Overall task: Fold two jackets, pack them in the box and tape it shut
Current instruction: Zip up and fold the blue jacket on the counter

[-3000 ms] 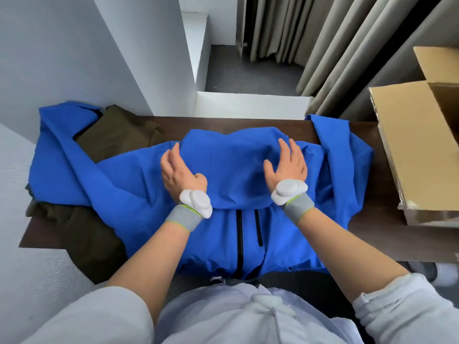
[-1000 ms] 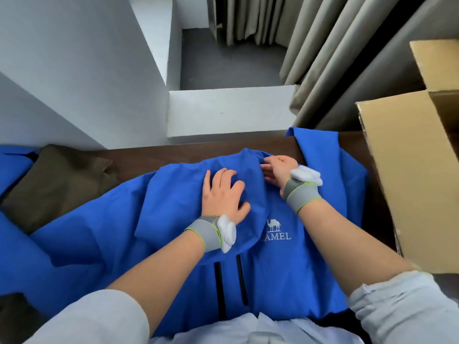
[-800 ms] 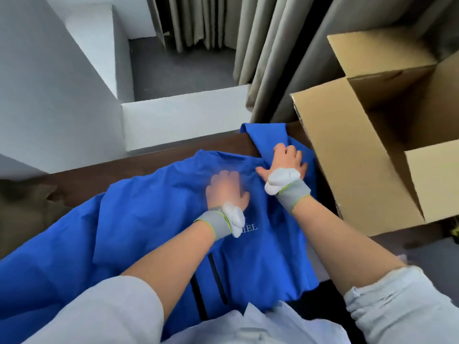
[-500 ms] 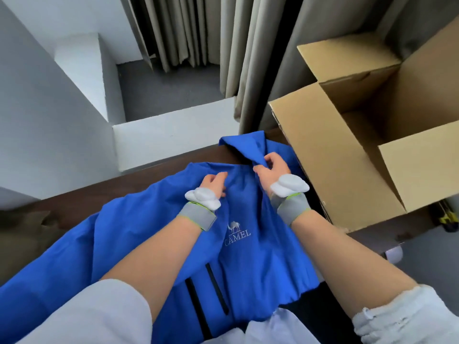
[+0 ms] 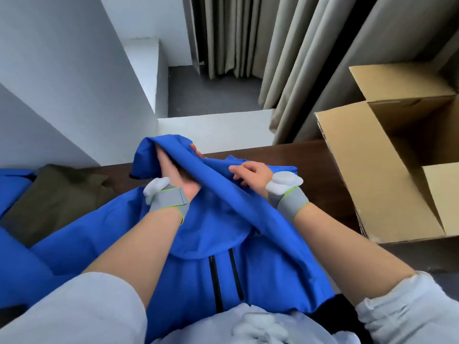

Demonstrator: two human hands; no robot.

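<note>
Where the blue jacket lies: the blue jacket point(image 5: 223, 276) is spread front up across the dark tabletop point(image 5: 320, 167), its body reaching the near edge by the person.
Sleeve: one sleeve point(image 5: 236, 194) is lifted off the body of the jacket and runs as a stretched band from upper left down to lower right, crossing over the chest.
Left hand: the left hand point(image 5: 173, 175) is raised with its palm turned toward the camera, grasping the sleeve's far end. The cloth drapes over the fingers, and only a few fingertips show past its far edge.
Right hand: the right hand point(image 5: 250, 177) is palm down with fingers curled, pinching the upper edge of the same sleeve further along the band.
Wristbands: a grey wristband point(image 5: 289, 202) with a white pod sits on each wrist; both forearms are bare below pale pushed-up cuffs.
Zip: two black zip lines point(image 5: 216, 281) run down the front of the jacket; white lettering beside them is mostly hidden under the sleeve.
Olive jacket: the olive jacket point(image 5: 57, 194) lies crumpled at the left end of the tabletop, partly under blue cloth.
Box: the cardboard box point(image 5: 367, 175) stands open at the right end of the tabletop with its flaps up, apart from both jackets.
Surroundings: beige curtains point(image 5: 298, 58) hang behind the box; a white ledge point(image 5: 213, 127) stands just beyond the tabletop's far edge.
</note>
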